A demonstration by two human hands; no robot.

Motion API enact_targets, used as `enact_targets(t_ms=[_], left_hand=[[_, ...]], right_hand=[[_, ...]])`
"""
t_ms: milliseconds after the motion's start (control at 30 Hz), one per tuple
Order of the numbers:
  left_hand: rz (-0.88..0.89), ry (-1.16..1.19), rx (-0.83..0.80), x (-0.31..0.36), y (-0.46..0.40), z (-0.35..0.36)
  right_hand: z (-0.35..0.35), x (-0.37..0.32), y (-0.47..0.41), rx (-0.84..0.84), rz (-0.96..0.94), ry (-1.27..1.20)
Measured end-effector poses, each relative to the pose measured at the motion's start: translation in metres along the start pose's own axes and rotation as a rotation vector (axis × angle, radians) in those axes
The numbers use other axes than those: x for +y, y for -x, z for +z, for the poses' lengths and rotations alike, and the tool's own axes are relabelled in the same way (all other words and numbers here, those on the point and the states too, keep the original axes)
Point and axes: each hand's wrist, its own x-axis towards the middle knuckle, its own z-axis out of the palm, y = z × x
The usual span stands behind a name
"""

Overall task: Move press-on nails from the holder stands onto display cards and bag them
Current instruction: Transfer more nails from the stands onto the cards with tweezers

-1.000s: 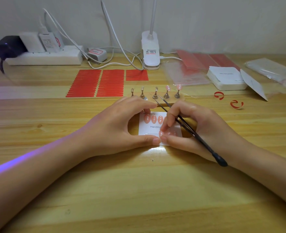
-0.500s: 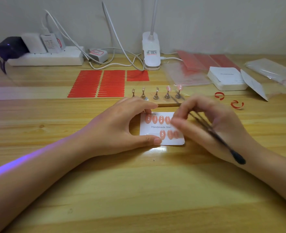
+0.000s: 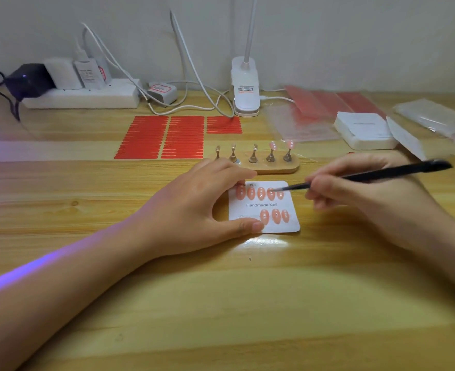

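Note:
A white display card (image 3: pixel 267 205) printed "Handmade Nail" lies on the wooden table, with several pink press-on nails in a top row and three in a bottom row. My left hand (image 3: pixel 205 207) holds the card's left edge down between forefinger and thumb. My right hand (image 3: pixel 354 194) grips black tweezers (image 3: pixel 360 176), whose tip touches a nail near the right end of the top row. Behind the card stands the wooden holder base (image 3: pixel 274 168) with several metal stands; the two right stands carry pink nails (image 3: pixel 281 145), the others are bare.
Red adhesive tab sheets (image 3: pixel 164 137) lie behind the holder to the left. A white clip lamp (image 3: pixel 245 87), power strip (image 3: pixel 81 96) and cables line the wall. Clear bags (image 3: pixel 301 121), a white card stack (image 3: pixel 365 131) and another bag pack (image 3: pixel 435 119) sit at the right.
My right hand lifted off the card's lower row, swung the tweezers round and brought their tip to the top row. My left hand kept holding the card.

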Motion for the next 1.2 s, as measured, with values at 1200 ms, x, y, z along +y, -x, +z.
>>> enact_targets(t_ms=[1200], left_hand=[[-0.030, 0.050, 0.004, 0.001, -0.002, -0.002]], right_hand=[[0.004, 0.011, 0.002, -0.106, -0.043, 0.188]])
